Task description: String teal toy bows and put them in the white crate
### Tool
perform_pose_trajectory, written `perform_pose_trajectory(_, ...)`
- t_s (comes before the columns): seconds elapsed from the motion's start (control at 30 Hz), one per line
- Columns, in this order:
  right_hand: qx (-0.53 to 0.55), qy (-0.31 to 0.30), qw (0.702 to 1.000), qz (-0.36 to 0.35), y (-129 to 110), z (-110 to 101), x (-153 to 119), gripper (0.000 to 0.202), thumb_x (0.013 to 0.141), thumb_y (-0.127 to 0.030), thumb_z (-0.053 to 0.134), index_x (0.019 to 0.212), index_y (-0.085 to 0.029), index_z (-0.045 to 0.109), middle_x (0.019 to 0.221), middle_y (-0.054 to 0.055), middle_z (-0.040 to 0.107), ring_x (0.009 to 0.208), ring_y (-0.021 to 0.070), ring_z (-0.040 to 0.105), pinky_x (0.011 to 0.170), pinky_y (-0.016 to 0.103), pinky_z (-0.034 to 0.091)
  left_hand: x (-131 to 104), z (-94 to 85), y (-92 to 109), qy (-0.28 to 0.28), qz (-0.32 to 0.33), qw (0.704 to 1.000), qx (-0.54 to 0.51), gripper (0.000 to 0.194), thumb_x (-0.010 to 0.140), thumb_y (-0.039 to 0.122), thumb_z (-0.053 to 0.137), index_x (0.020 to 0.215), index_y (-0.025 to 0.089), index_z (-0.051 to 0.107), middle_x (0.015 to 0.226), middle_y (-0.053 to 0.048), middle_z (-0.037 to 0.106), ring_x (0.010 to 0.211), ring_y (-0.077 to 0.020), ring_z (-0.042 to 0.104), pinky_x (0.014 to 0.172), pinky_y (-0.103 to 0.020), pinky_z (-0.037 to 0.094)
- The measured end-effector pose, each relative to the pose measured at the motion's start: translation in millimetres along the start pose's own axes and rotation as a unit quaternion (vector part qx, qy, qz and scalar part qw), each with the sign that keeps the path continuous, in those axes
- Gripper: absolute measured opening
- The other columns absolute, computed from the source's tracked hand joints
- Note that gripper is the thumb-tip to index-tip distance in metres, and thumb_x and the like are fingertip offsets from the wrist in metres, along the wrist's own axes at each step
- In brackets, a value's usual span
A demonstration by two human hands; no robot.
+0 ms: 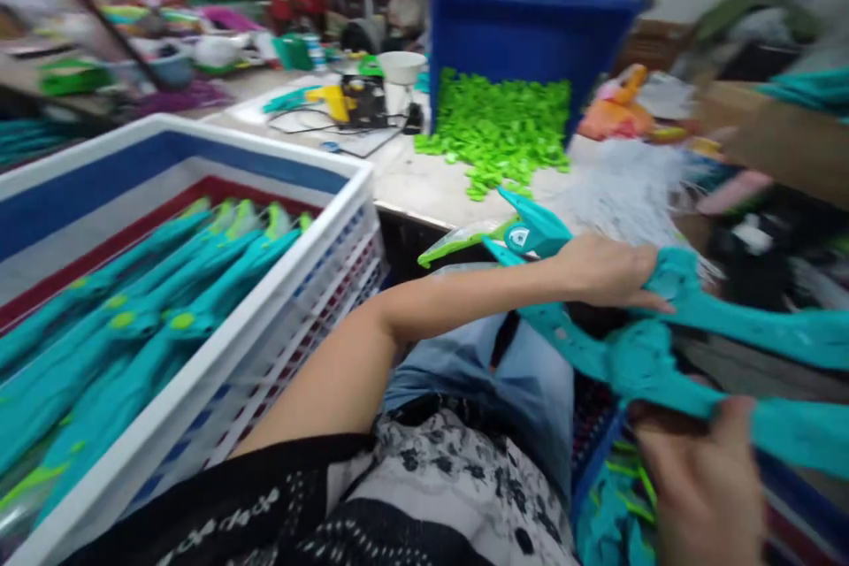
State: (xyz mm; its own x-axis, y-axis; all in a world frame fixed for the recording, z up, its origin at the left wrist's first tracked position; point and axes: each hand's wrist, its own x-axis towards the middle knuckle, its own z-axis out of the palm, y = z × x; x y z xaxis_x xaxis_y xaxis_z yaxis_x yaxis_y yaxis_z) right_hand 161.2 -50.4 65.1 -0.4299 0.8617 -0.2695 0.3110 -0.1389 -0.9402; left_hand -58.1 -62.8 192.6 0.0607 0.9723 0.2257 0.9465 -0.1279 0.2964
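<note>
Across my lap lies a long teal plastic toy [643,363] with an animal-like head, a white eye and a green-edged clear snout. Two long arms run from it to the right edge of the picture. My left hand [603,270] reaches over from the left and has its fingers closed around the upper arm, just behind the head. Lower down, my right hand [707,469] grips the lower arm from beneath; it is somewhat blurred. Beside me on the left, several similar teal toys [199,301] lie side by side in a white crate [358,186].
On the table [404,186] a blue bin [523,31] is tipped toward me, with bright green pieces [504,119] spilling out. A yellow-and-black tool [355,102] stands left of it. Teal pieces [616,504] fill a blue crate by my right leg. People sit at the back.
</note>
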Motion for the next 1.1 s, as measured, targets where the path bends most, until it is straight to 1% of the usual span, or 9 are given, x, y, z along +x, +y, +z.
perform_pose_trajectory(0.07,0.041,-0.014,0.999,-0.019,22.6,46.5,6.4,0.068,0.08,-0.076,0.009,0.14,-0.05,0.025,0.14,0.001,0.049,0.12,0.0271,0.055,0.09,0.053,0.053,-16.1,32.2,-37.9,-0.078,-0.036,0.996,-0.009,0.056,0.083,0.063,0.053,0.105,0.011,0.058,0.103,-0.019,0.067,0.101,-0.0307,0.063,0.079,-0.037,0.051)
perform_pose_trajectory(0.2,0.085,-0.085,0.991,0.051,74.7,106.8,7.9,0.077,0.074,-0.082,0.013,0.129,-0.039,0.046,0.114,0.004,0.067,0.106,0.0275,0.064,0.09,0.051,0.053,-55.0,106.1,-97.4,-0.201,-0.148,0.967,-0.046,0.071,0.079,0.069,0.052,0.119,0.01,0.052,0.107,-0.018,0.067,0.1,-0.0307,0.064,0.079,-0.036,0.05)
perform_pose_trajectory(0.37,-0.001,-0.264,0.938,0.226,67.0,88.7,-3.5,0.055,0.07,-0.073,0.052,0.088,-0.022,0.066,0.085,0.01,0.069,0.08,0.0275,0.068,0.072,0.044,0.054,-86.1,151.9,-130.0,-0.171,-0.215,0.962,-0.002,0.058,0.086,0.056,0.051,0.117,0.007,0.053,0.105,-0.021,0.066,0.102,-0.0341,0.062,0.085,-0.042,0.045)
perform_pose_trajectory(0.47,-0.199,-0.355,0.909,0.089,10.9,73.1,16.5,0.043,0.075,-0.06,0.056,0.064,-0.02,0.065,0.068,0.006,0.067,0.069,0.0233,0.064,0.067,0.036,0.05,-88.5,161.5,-129.6,-0.126,-0.204,0.971,0.016,0.057,0.089,0.049,0.048,0.124,0.003,0.048,0.109,-0.024,0.063,0.108,-0.0354,0.058,0.091,-0.046,0.039)
perform_pose_trajectory(0.57,-0.31,-0.231,0.907,-0.167,-59.0,94.1,88.0,0.035,0.086,-0.048,0.048,0.08,-0.022,0.071,0.083,0.005,0.07,0.083,0.0235,0.063,0.079,0.034,0.047,-90.3,167.9,-125.1,-0.104,-0.182,0.978,0.019,0.064,0.09,0.048,0.048,0.132,0.0,0.04,0.104,-0.024,0.065,0.104,-0.0334,0.06,0.091,-0.045,0.038)
perform_pose_trajectory(0.63,-0.372,-0.129,0.872,-0.292,-98.9,126.2,157.3,0.035,0.091,-0.038,0.041,0.097,-0.019,0.07,0.102,0.009,0.069,0.099,0.0241,0.059,0.092,0.035,0.042,-91.4,172.4,-124.5,-0.089,-0.173,0.981,0.016,0.066,0.09,0.049,0.047,0.133,-0.001,0.04,0.098,-0.022,0.066,0.099,-0.0319,0.061,0.09,-0.044,0.039)
perform_pose_trajectory(0.8,-0.537,-0.001,0.792,-0.291,-146.7,201.6,303.4,0.037,0.092,-0.03,0.039,0.118,-0.015,0.062,0.13,0.013,0.056,0.12,0.0295,0.039,0.1,0.044,0.032,-91.5,183.9,-130.5,-0.062,-0.181,0.981,0.011,0.068,0.089,0.054,0.046,0.134,0.003,0.043,0.096,-0.018,0.068,0.094,-0.0308,0.062,0.087,-0.042,0.04)
perform_pose_trajectory(0.9,-0.578,0.048,0.772,-0.26,-148.7,220.6,333.4,0.042,0.093,-0.04,0.038,0.108,-0.013,0.067,0.117,0.016,0.061,0.115,0.0319,0.04,0.096,0.047,0.032,-91.3,186.4,-133.8,-0.067,-0.187,0.98,0.008,0.069,0.09,0.056,0.043,0.134,0.003,0.043,0.096,-0.018,0.068,0.093,-0.0311,0.062,0.087,-0.042,0.04)
perform_pose_trajectory(1.1,-0.599,0.039,0.757,-0.257,-148.0,222.9,335.7,0.036,0.088,-0.035,0.045,0.105,-0.012,0.067,0.113,0.017,0.062,0.112,0.0319,0.047,0.095,0.047,0.033,-89.4,179.4,-133.1,-0.08,-0.188,0.979,0.009,0.07,0.091,0.057,0.039,0.134,0.002,0.044,0.089,-0.017,0.068,0.088,-0.0303,0.062,0.085,-0.041,0.04)
